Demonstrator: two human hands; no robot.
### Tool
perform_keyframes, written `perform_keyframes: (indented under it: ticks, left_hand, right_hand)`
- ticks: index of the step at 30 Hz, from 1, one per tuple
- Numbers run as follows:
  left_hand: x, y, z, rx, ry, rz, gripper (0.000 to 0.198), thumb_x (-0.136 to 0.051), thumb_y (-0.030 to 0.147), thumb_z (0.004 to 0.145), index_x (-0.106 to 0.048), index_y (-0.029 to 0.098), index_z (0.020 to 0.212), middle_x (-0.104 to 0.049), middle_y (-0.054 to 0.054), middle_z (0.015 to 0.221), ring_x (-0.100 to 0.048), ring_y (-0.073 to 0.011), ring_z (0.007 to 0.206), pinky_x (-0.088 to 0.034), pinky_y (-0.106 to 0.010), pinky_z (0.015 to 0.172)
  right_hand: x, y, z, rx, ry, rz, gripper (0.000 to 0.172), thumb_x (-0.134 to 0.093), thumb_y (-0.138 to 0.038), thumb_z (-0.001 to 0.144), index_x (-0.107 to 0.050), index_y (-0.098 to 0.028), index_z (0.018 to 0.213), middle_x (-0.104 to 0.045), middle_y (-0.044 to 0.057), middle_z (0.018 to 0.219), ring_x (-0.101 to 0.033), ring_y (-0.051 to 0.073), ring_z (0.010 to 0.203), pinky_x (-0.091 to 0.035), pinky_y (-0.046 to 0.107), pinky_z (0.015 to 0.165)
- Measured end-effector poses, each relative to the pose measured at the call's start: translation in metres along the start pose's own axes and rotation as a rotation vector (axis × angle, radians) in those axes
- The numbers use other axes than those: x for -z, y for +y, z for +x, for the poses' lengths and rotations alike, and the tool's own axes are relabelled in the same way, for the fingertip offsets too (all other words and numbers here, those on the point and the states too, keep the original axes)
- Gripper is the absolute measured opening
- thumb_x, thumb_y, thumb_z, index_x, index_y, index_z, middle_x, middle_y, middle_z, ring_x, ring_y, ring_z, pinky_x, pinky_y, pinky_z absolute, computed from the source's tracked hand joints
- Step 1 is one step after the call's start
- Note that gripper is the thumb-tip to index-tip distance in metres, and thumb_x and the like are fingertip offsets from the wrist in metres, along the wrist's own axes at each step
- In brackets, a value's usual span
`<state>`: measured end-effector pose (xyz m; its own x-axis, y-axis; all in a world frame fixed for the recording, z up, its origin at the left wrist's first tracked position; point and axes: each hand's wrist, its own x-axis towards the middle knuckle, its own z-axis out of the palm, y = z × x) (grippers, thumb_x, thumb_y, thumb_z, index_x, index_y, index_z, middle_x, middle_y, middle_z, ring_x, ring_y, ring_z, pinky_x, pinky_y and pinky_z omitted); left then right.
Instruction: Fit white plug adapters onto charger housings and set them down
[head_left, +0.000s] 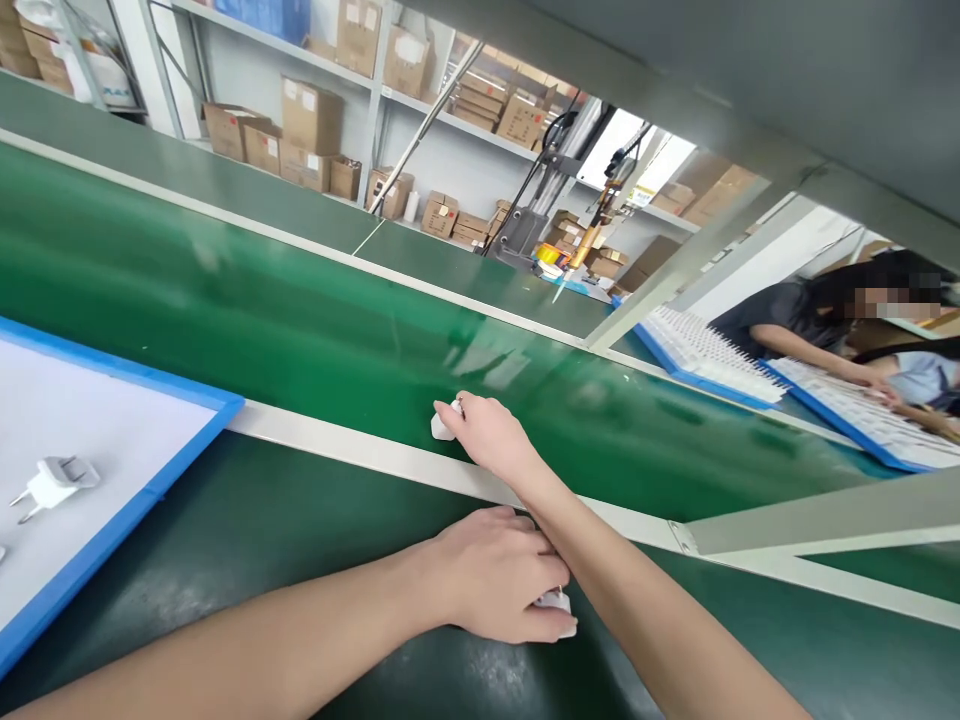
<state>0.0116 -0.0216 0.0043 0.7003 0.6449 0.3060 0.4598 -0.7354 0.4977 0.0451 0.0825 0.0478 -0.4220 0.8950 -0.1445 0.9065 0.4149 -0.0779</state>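
Reaching over the green conveyor belt (337, 370), my right hand (491, 432) pinches a small white plug adapter (443, 424) between thumb and fingers. Closer to me, my left hand (499, 575) is low over the dark green bench top (300, 520), its fingers closed round another small white plug piece (553, 601) that shows only in part. My right forearm passes just beside the left hand's fingers. On the blue-edged white tray (172, 420) at the left lies a white two-pin plug adapter (56, 484).
A metal post (825, 510) and its brace stand at the right. Across the belt, a person (810, 310) works beside trays of white parts (705, 350). A machine arm (532, 215) and shelves with cardboard boxes (311, 115) are behind. An overhead shelf (750, 90) hangs above.
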Motion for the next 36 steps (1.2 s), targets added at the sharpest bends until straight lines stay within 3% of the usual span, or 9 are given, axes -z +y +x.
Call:
perform_keyframes:
  ticks: [6, 9, 13, 16, 18, 22, 28, 33, 36]
  left_hand:
    - [-0.007, 0.004, 0.000, -0.004, 0.017, 0.059, 0.028, -0.064, 0.041, 0.094, -0.069, 0.015, 0.086, -0.070, -0.003, 0.092, -0.064, -0.0207, 0.096, -0.046, -0.034, 0.095]
    - [-0.010, 0.005, -0.002, 0.006, 0.021, 0.106, 0.031, -0.061, 0.042, 0.095, -0.066, 0.015, 0.081, -0.065, -0.002, 0.081, -0.061, -0.0178, 0.084, -0.043, -0.032, 0.088]
    - [-0.010, 0.006, -0.004, 0.023, 0.021, 0.129, 0.034, -0.060, 0.045, 0.096, -0.061, 0.016, 0.077, -0.059, 0.000, 0.075, -0.055, -0.0154, 0.075, -0.038, -0.031, 0.076]
    - [-0.008, 0.008, -0.006, 0.001, 0.000, 0.132, 0.034, -0.060, 0.044, 0.096, -0.058, 0.016, 0.075, -0.057, 0.001, 0.074, -0.052, -0.0145, 0.073, -0.035, -0.031, 0.075]
    - [-0.006, 0.009, -0.007, -0.006, 0.002, 0.110, 0.034, -0.061, 0.042, 0.095, -0.055, 0.017, 0.073, -0.056, 0.002, 0.073, -0.049, -0.0140, 0.072, -0.034, -0.031, 0.074]
    - [-0.005, 0.012, -0.013, -0.021, 0.022, -0.002, 0.033, -0.067, 0.037, 0.090, -0.052, 0.016, 0.069, -0.051, 0.003, 0.069, -0.045, -0.0130, 0.070, -0.032, -0.031, 0.075]
    - [-0.005, 0.013, -0.017, -0.040, 0.019, -0.185, 0.026, -0.070, 0.027, 0.082, -0.051, 0.016, 0.068, -0.049, 0.003, 0.069, -0.040, -0.0125, 0.067, -0.027, -0.032, 0.071]
    - [-0.002, 0.015, -0.019, -0.018, -0.031, -0.217, 0.026, -0.066, 0.025, 0.086, -0.050, 0.015, 0.070, -0.048, 0.003, 0.070, -0.037, -0.0127, 0.067, -0.025, -0.033, 0.070]
    - [0.000, 0.016, -0.020, 0.002, -0.056, -0.232, 0.024, -0.063, 0.025, 0.089, -0.050, 0.015, 0.071, -0.049, 0.003, 0.071, -0.038, -0.0125, 0.068, -0.025, -0.033, 0.070]
  right_hand:
    - [-0.013, 0.012, -0.006, -0.049, 0.082, -0.025, 0.030, -0.052, -0.043, 0.109, -0.060, -0.017, 0.097, -0.065, 0.008, 0.088, -0.065, 0.025, 0.084, -0.032, 0.026, 0.062]
    - [-0.014, 0.024, -0.004, -0.040, 0.125, 0.019, 0.029, -0.053, -0.043, 0.108, -0.058, -0.018, 0.093, -0.064, 0.007, 0.085, -0.064, 0.024, 0.081, -0.030, 0.025, 0.062]
    - [-0.014, 0.045, -0.005, 0.054, 0.159, 0.120, 0.046, -0.063, -0.059, 0.100, -0.048, -0.019, 0.080, -0.058, 0.000, 0.071, -0.057, 0.017, 0.067, -0.027, 0.023, 0.057]
    - [-0.013, 0.059, -0.012, 0.088, 0.224, 0.176, 0.047, -0.074, -0.046, 0.091, -0.039, -0.019, 0.076, -0.051, -0.004, 0.065, -0.046, 0.014, 0.058, -0.023, 0.023, 0.055]
    - [-0.010, 0.068, -0.024, 0.114, 0.268, 0.221, 0.045, -0.074, -0.036, 0.089, -0.034, -0.019, 0.074, -0.046, -0.005, 0.063, -0.039, 0.013, 0.056, -0.022, 0.024, 0.054]
    - [-0.009, 0.096, -0.071, 0.188, 0.317, 0.343, 0.038, -0.070, -0.035, 0.085, -0.036, -0.020, 0.078, -0.046, -0.005, 0.069, -0.040, 0.012, 0.062, -0.028, 0.023, 0.057]
    - [-0.034, 0.142, -0.146, 0.352, 0.295, 0.570, 0.035, -0.071, -0.037, 0.086, -0.042, -0.020, 0.089, -0.051, -0.002, 0.084, -0.044, 0.014, 0.071, -0.035, 0.024, 0.062]
    - [-0.041, 0.150, -0.152, 0.506, 0.302, 0.700, 0.030, -0.077, -0.037, 0.094, -0.053, -0.020, 0.101, -0.052, 0.002, 0.092, -0.046, 0.017, 0.079, -0.037, 0.028, 0.069]
    - [-0.039, 0.148, -0.149, 0.523, 0.278, 0.831, 0.028, -0.073, -0.042, 0.098, -0.060, -0.020, 0.110, -0.054, 0.005, 0.098, -0.048, 0.019, 0.084, -0.040, 0.031, 0.073]
